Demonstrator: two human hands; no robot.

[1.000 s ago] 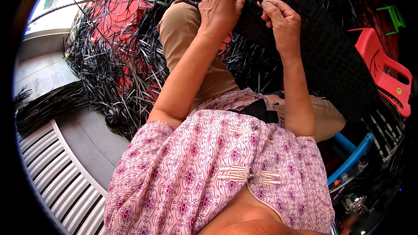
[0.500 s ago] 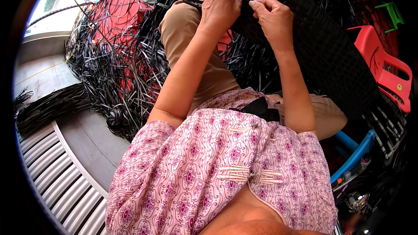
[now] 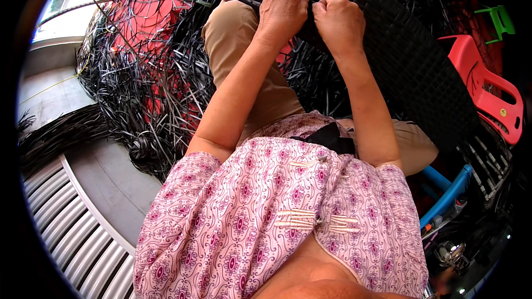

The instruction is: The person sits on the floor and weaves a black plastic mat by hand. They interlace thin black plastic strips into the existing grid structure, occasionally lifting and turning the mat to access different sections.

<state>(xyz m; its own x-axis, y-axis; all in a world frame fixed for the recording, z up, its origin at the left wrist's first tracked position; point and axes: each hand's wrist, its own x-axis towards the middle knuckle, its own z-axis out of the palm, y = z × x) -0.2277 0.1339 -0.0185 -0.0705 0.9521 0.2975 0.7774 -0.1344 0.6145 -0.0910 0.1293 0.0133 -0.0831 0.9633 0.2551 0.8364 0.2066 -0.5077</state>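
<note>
Red flooring (image 3: 152, 19), strewn with black strips (image 3: 133, 105), lies left of the woven black panel (image 3: 413, 72), itself seemingly propped near the legs for steadiness. One red chair (image 3: 471, 72) beside the panel's right edge restricts room. Left hand (image 3: 281, 14) and right hand (image 3: 341, 25) adjoin its near edge, fingers tightly curled; anything pinched cannot be determined.
</note>
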